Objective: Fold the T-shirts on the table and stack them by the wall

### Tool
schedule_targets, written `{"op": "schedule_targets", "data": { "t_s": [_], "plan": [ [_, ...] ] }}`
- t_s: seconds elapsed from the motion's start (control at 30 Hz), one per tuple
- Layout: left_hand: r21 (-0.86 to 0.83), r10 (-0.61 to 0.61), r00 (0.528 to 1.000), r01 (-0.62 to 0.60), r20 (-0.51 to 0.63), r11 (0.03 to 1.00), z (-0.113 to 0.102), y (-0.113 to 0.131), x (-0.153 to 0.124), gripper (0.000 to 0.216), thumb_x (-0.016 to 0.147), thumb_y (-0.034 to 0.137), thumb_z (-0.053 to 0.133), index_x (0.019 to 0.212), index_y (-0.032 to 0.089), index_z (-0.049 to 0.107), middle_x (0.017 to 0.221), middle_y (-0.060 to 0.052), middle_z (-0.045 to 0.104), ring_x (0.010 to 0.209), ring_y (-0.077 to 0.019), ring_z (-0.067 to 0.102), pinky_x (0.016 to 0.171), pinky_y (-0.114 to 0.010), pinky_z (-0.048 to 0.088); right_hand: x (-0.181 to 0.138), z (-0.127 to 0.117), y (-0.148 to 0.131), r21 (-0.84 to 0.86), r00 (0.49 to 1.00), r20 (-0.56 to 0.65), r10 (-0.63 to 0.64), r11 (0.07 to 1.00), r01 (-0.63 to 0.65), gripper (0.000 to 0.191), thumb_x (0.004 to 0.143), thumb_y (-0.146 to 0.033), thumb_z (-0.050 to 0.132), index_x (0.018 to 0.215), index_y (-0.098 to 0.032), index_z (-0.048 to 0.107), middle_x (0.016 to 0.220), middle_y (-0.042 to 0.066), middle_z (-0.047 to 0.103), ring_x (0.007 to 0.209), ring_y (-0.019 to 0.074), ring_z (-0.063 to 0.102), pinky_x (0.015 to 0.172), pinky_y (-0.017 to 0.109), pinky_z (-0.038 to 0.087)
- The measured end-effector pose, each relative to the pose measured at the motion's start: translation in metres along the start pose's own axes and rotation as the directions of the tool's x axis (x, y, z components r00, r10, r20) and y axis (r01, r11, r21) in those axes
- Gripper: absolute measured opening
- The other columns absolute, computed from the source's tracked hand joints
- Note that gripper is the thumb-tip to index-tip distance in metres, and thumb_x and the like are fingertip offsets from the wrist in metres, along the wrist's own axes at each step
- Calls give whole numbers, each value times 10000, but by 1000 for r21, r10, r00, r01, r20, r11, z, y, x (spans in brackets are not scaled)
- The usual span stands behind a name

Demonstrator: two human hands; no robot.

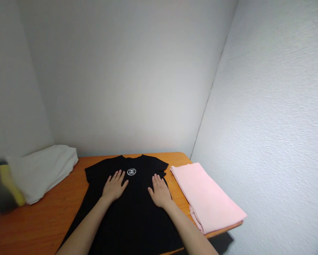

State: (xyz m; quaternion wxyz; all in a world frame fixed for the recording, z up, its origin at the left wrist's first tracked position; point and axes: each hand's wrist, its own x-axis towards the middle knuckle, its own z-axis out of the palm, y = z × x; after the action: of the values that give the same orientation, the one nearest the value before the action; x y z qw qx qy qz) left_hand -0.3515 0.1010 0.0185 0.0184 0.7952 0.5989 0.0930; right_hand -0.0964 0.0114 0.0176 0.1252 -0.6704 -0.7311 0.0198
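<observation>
A black short-sleeved T-shirt (pixel 132 219) lies spread out flat, its collar toward the back wall. On its chest is a round white logo (pixel 131 171). My left hand (pixel 114 186) rests palm down on the shirt, just left of the logo, fingers apart. To the right of the logo, my right hand (pixel 160 191) also lies flat on the fabric near the shirt's right side, its thumb spread from the fingers. Neither hand grips the cloth. Parts of the shirt are hidden under my forearms, and its lower end runs out of view.
Under the shirt is an orange-brown wooden table (pixel 65 191). Folded pink cloth (pixel 209 198) lies along its right edge, beside the wall. At the left are a white cloth (pixel 52 170) and a blurred dark and yellow item (pixel 11 186). Walls stand behind and on both sides.
</observation>
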Motion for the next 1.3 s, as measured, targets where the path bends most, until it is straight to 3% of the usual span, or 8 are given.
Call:
{"op": "schedule_targets", "data": {
  "t_s": [0.17, 0.37, 0.47, 0.77, 0.87, 1.03, 1.13, 1.3],
  "plan": [
    [5, 4, 997, -4, -78, 1000, -11, 13, -14, 602, 963, 382, 214, 1441, 48, 365, 1546, -158, 289, 1453, -263, 219, 1182, -482, 173, 2, 3, -3, -35, 1000, -6, -6, 999, 6, 697, 971, -491, 220, 1490, -27, 252, 1559, 132, 159, 1454, 253, 126, 1184, 403, 99],
    [-103, 338, 941, -339, -24, 935, -5, 68, -60, 587, 972, 520, 176, 1475, 256, 323, 1574, -24, 256, 1457, -191, 208, 1183, -426, 216, 2, 7, 0, -62, 1000, -20, -10, 998, 9, 689, 968, -474, 239, 1485, -19, 266, 1557, 142, 167, 1452, 262, 142, 1180, 409, 109],
    [-119, 321, 947, -317, 22, 941, -4, 74, -70, 609, 953, 581, 186, 1475, 293, 313, 1579, -11, 235, 1462, -191, 187, 1189, -440, 193, 3, 8, 0, -73, 1000, -19, -17, 997, 16, 692, 969, -479, 238, 1487, -20, 263, 1557, 142, 166, 1453, 260, 137, 1179, 409, 108],
    [23, -5, 999, 4, 44, 1000, -17, -52, -78, 673, 943, 544, 234, 1488, 151, 278, 1575, -88, 215, 1458, -240, 195, 1184, -453, 194, 2, 0, 1, -68, 1000, 28, -12, 998, 14, 690, 974, -472, 240, 1492, -16, 236, 1560, 149, 153, 1457, 263, 112, 1181, 409, 96],
    [67, -28, 999, 25, 36, 997, -19, -65, -81, 665, 945, 504, 239, 1481, 114, 287, 1568, -106, 227, 1452, -238, 218, 1184, -431, 200, -1, -10, -13, -55, 999, 40, 17, 998, -15, 695, 973, -469, 261, 1485, 1, 246, 1557, 164, 147, 1457, 276, 91, 1181, 426, 96],
    [135, 12, 999, -6, -46, 991, -27, -15, -92, 592, 941, 386, 254, 1453, 111, 364, 1557, -94, 247, 1459, -251, 194, 1186, -488, 152, -25, -16, -82, 52, 988, 5, -154, 987, 154, 652, 985, -425, 225, 1483, -5, 258, 1557, 164, 136, 1458, 271, 68, 1184, 459, 109],
    [74, 120, 993, -121, 19, 990, -25, 21, -110, 572, 942, 338, 218, 1460, 141, 356, 1555, -67, 258, 1453, -215, 219, 1181, -458, 196, -44, -7, -120, 115, 959, 30, -283, 954, 278, 609, 980, -351, 227, 1484, -9, 250, 1557, 158, 137, 1459, 253, 63, 1183, 466, 143],
    [62, 116, 992, -119, 47, 991, -11, 23, -133, 585, 935, 393, 231, 1464, 171, 347, 1558, -47, 248, 1449, -217, 231, 1170, -460, 230, -60, -2, -122, 157, 957, 23, -291, 946, 284, 652, 979, -438, 259, 1495, -40, 237, 1560, 148, 131, 1456, 260, 87, 1185, 463, 147]
  ]
}}
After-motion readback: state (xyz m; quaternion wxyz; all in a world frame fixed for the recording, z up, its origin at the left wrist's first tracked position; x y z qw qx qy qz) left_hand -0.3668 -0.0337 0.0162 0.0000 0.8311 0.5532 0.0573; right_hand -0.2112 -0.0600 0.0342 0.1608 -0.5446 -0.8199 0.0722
